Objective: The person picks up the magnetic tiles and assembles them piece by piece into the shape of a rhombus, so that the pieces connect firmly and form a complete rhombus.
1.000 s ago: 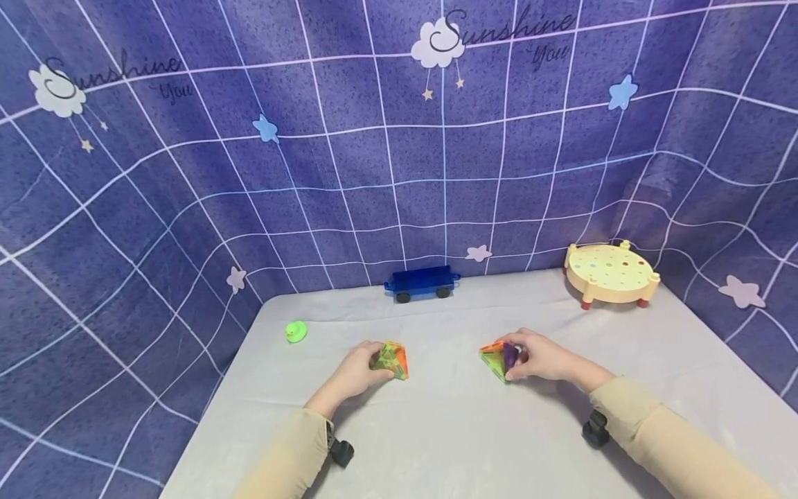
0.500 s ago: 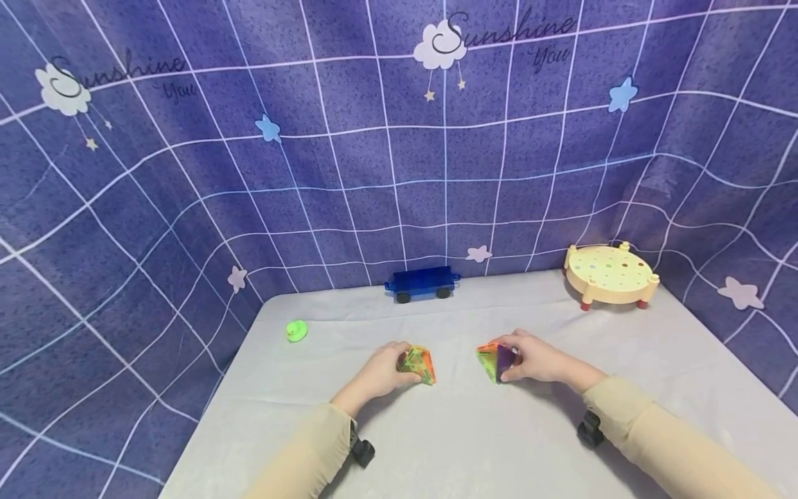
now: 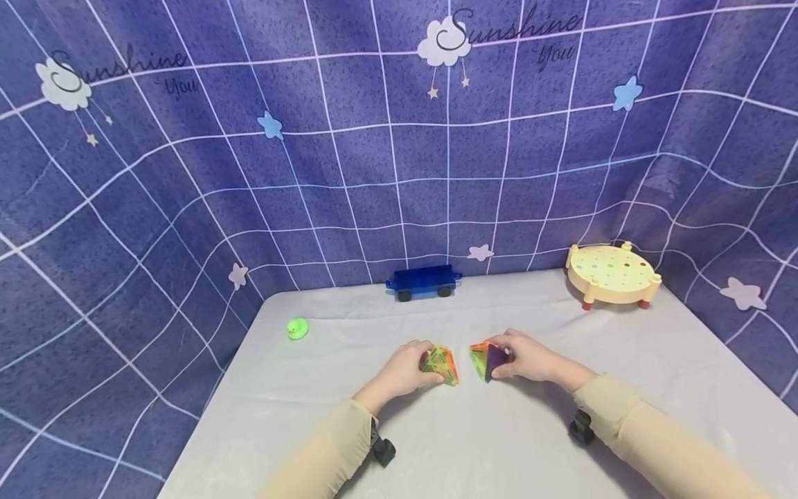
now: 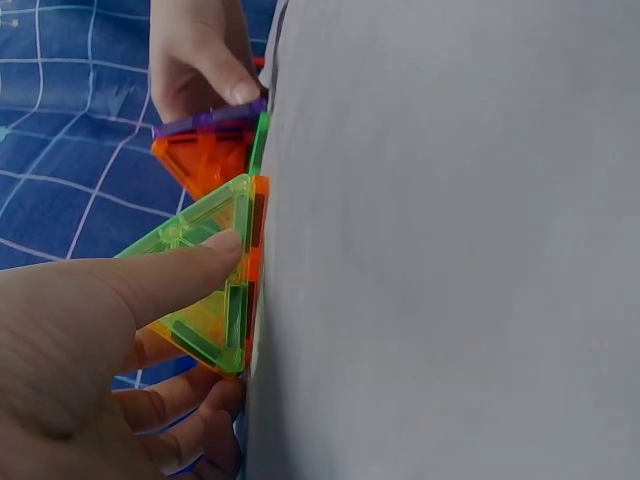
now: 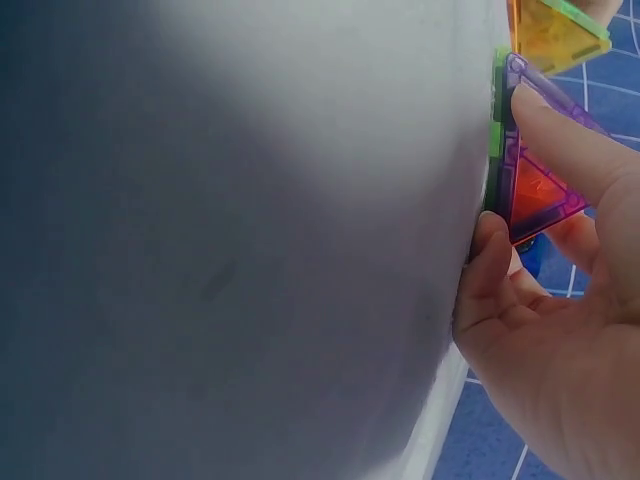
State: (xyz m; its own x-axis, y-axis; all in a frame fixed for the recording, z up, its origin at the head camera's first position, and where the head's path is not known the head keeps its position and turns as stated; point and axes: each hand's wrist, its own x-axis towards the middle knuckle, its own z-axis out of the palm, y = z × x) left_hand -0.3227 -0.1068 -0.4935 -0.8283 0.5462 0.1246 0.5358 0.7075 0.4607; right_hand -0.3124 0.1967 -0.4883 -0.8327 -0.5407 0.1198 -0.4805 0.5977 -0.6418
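Note:
My left hand (image 3: 399,373) grips a small pyramid of see-through magnetic tiles (image 3: 442,366), green, yellow and orange, low over the cloth at the middle. In the left wrist view the thumb lies across its green triangular tile (image 4: 236,315). Opposite it, my right hand (image 3: 530,357) holds a second magnetic tile pyramid (image 3: 494,360) with purple, orange and green sides. The right wrist view shows the thumb against the purple tile (image 5: 545,210), with the other fingers curled behind. A narrow gap separates the two pyramids, their points facing up and toward each other.
A blue toy wagon base (image 3: 424,282) with black wheels stands at the table's back edge. To the left sits a green toy duck (image 3: 298,328). At the back right is a round cream toy stool (image 3: 613,272). A purple gridded curtain (image 3: 349,166) hangs behind the grey tablecloth (image 3: 474,443).
My left hand has carried its pyramid to the right, and my right hand has shifted slightly left with the other, so the gap between the pyramids has narrowed.

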